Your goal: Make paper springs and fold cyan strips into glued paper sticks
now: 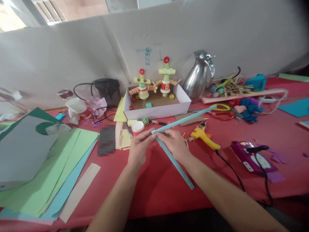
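Observation:
Two long light blue paper strips (177,166) meet at one end between my hands, above the red table. One points to the upper right, the other slants down toward the front edge. My left hand (140,146) pinches the joined end between thumb and fingers. Close beside it, my right hand (174,144) grips the strips just past the joint, fingers closed. Whether the ends are glued or only folded together I cannot tell. Just behind my left hand stands a small paper cup (137,127), partly covered by it.
A yellow glue gun (205,138) lies right of my hands, its cord trailing forward. Further right is a purple power box (253,158). Behind, a white box (156,112) holds two paper-cup figures, beside a steel jug (196,77). Green paper sheets (55,167) cover the left.

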Demonstrator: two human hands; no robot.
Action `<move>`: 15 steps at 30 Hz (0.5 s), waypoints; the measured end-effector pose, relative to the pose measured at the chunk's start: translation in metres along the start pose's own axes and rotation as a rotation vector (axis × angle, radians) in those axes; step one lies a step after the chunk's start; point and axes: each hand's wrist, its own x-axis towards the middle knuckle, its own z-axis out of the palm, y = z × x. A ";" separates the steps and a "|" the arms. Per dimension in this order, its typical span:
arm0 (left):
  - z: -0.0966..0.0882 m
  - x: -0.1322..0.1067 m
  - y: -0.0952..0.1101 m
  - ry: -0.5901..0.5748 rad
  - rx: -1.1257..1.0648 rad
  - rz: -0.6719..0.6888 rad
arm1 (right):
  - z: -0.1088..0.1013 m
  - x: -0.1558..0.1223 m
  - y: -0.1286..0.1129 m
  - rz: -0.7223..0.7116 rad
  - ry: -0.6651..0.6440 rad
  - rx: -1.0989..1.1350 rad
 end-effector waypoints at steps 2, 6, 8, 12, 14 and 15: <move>0.000 -0.001 0.000 0.023 -0.014 -0.003 | 0.002 -0.001 0.001 -0.027 -0.002 0.008; -0.001 -0.002 0.000 0.049 0.006 -0.005 | 0.005 -0.006 0.000 -0.068 0.022 -0.086; -0.003 -0.001 0.000 0.064 0.015 -0.016 | 0.006 -0.008 -0.001 -0.073 0.049 -0.144; -0.004 -0.001 0.001 0.088 0.029 -0.010 | 0.008 -0.009 0.001 -0.124 0.112 -0.071; -0.005 -0.001 0.003 0.087 0.038 0.003 | 0.008 -0.008 0.003 -0.147 0.125 -0.003; -0.005 -0.001 0.004 0.081 0.044 0.009 | 0.008 -0.007 0.004 -0.153 0.112 0.015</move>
